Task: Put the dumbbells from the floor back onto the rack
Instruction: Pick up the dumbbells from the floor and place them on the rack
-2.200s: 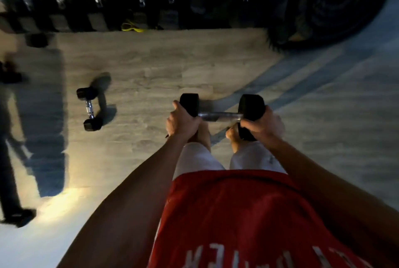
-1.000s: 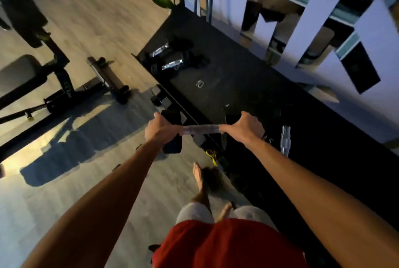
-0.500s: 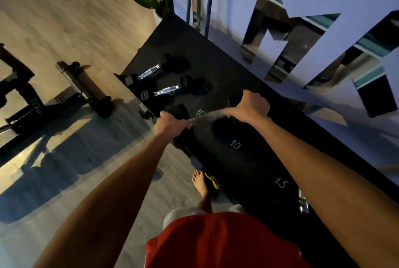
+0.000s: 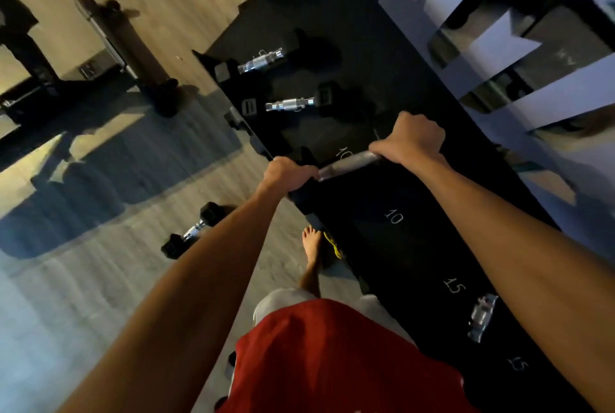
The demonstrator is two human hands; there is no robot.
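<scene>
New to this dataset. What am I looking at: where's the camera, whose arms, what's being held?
There is no robot here. A person wears one wide-angle camera on the head, looking forward and down, so the two arms in the picture are their own. The left hand and right hand both grip the chrome handle of a dumbbell, one at each end. It is over the black rack, beside a painted 10; I cannot tell whether it rests on the rack. Racked dumbbells lie farther along. Another dumbbell lies on the wood floor, beside the left arm.
</scene>
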